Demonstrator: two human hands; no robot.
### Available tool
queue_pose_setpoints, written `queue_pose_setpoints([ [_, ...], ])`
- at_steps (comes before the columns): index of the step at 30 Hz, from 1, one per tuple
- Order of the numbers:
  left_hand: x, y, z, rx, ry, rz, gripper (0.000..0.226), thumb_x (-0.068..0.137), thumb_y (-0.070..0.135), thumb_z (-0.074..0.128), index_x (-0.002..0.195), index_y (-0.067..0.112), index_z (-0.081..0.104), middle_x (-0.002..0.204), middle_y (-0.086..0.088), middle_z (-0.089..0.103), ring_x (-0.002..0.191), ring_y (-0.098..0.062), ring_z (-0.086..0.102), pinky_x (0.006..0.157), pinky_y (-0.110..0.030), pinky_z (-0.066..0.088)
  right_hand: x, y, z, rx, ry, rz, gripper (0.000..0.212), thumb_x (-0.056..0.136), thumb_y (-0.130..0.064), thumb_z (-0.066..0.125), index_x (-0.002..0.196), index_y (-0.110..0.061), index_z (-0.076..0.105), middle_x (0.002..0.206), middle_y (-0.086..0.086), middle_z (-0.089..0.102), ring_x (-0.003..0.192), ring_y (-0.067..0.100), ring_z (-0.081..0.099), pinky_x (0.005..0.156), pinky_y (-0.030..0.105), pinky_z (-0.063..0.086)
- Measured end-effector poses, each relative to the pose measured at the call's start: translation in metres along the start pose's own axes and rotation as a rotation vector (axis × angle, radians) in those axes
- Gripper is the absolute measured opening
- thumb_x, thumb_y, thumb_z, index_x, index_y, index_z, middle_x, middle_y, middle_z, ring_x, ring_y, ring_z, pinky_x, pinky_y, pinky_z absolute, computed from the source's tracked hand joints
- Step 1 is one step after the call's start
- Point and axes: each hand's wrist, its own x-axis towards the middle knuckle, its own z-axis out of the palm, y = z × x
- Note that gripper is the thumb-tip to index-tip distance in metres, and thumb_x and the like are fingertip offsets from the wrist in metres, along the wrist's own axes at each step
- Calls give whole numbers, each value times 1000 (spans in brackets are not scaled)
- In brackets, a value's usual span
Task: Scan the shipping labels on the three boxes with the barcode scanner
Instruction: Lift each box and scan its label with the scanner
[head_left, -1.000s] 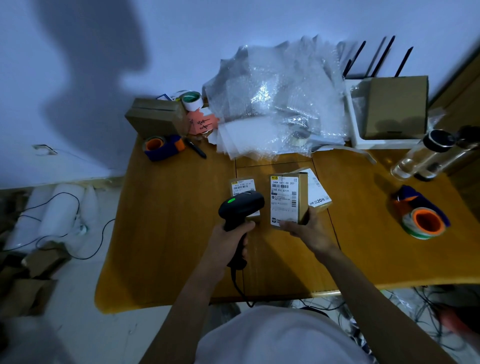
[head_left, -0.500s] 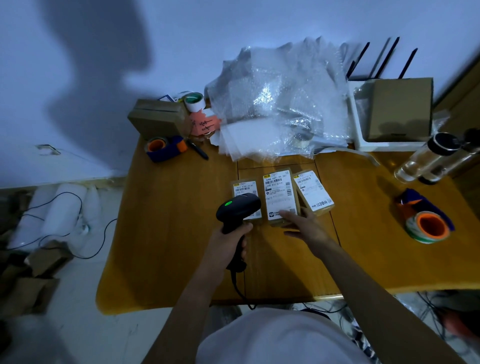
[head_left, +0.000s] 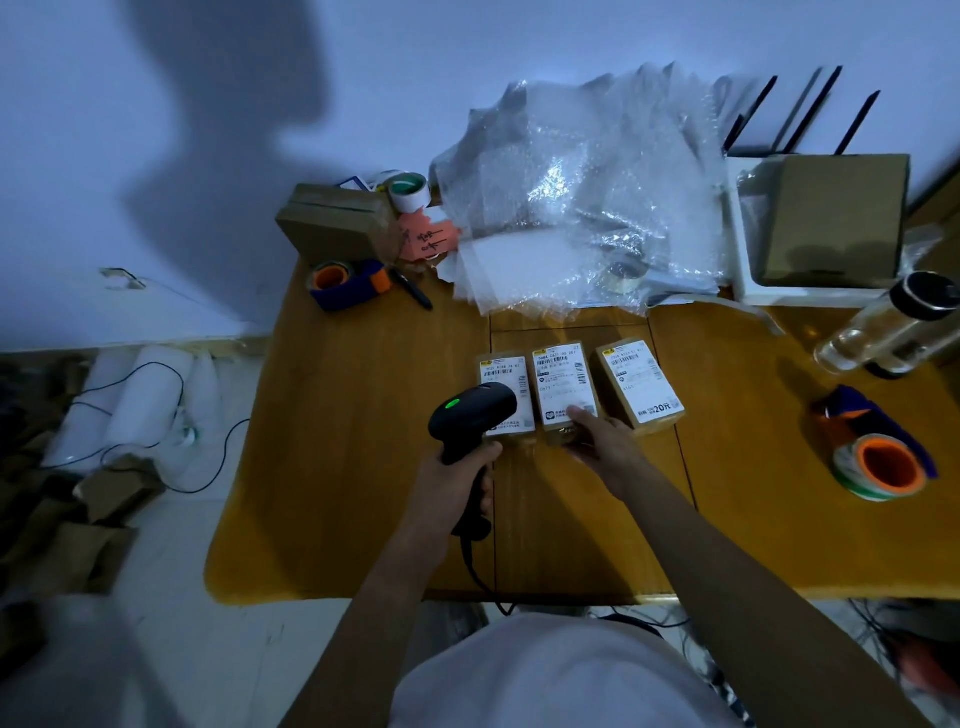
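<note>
Three small cardboard boxes with white shipping labels lie flat side by side on the wooden table (head_left: 363, 441): the left box (head_left: 501, 371), the middle box (head_left: 563, 384) and the right box (head_left: 636, 382). My left hand (head_left: 457, 488) grips the handle of a black barcode scanner (head_left: 472, 415); its green light is on and its head covers the lower part of the left box. My right hand (head_left: 605, 444) rests at the near edge of the middle box, fingertips touching its label.
A heap of bubble wrap (head_left: 582, 208) fills the back of the table. Tape dispensers sit at back left (head_left: 345, 283) and at right (head_left: 883, 462). A brown box (head_left: 332, 218), a carton in a white tray (head_left: 836, 218) and a clear bottle (head_left: 888, 322) stand along the edges.
The middle box, held upright by my right hand a second ago, now lies flat between the other two. My right hand stays at its near edge. The scanner has barely moved.
</note>
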Motion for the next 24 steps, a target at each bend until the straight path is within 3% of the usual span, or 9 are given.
queue_pose_setpoints([
  [5,-3,0,-2,-6,20,12,20,91,25,75,81,13,63,58,-1,57,49,-14,53,53,-27,48,4,0,6,-17,25,21,64,89,-21,77,142,0,48,132,20,65,115,32,67,81,38,61],
  [8,-5,-1,-3,-18,35,-8,21,90,26,76,84,11,63,58,-1,57,48,-14,53,52,-28,48,7,0,10,-69,58,24,50,90,-23,76,129,2,59,124,19,69,115,34,68,93,44,59],
  [10,-6,-2,-4,-20,36,-10,20,91,25,75,83,11,62,58,-1,57,47,-13,52,50,-26,48,10,1,11,-104,63,26,43,91,-25,75,122,1,63,121,19,71,111,33,70,92,43,59],
  [17,-7,-3,-4,-7,40,0,26,91,25,75,75,12,60,58,-2,55,46,-13,51,51,-26,47,12,4,13,-216,86,41,49,92,-33,73,129,-6,57,119,12,71,105,31,72,65,32,58],
  [24,-9,-5,-5,-3,39,-8,25,91,25,75,76,11,60,59,-3,56,47,-13,52,52,-27,48,13,7,11,-416,134,13,62,94,-43,68,142,-9,46,122,13,67,104,32,71,69,35,57],
])
